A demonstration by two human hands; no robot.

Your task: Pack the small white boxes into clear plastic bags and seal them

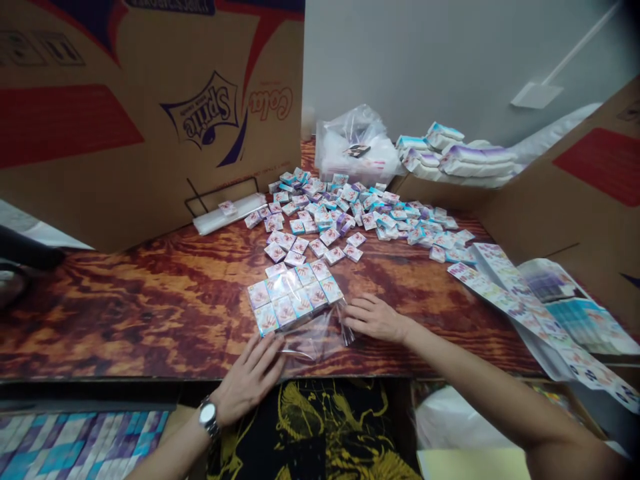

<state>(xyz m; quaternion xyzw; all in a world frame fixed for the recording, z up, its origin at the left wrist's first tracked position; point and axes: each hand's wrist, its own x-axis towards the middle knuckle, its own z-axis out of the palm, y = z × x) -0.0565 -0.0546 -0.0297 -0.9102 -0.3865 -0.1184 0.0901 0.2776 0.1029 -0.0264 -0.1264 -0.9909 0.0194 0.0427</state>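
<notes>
Clear plastic bag (313, 343) lies beneath a block of small packs (295, 297); left hand (249, 379) and right hand (374, 319) rest apart, each touching its edge.

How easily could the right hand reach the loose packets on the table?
Probably easily: the right hand rests on the wooden table, bare wood between it and the loose packets; the wrapped block of packets lies to its left.

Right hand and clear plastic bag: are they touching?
Touching: the head view shows the right hand with its fingertips on the edge of the clear plastic bag.
</notes>
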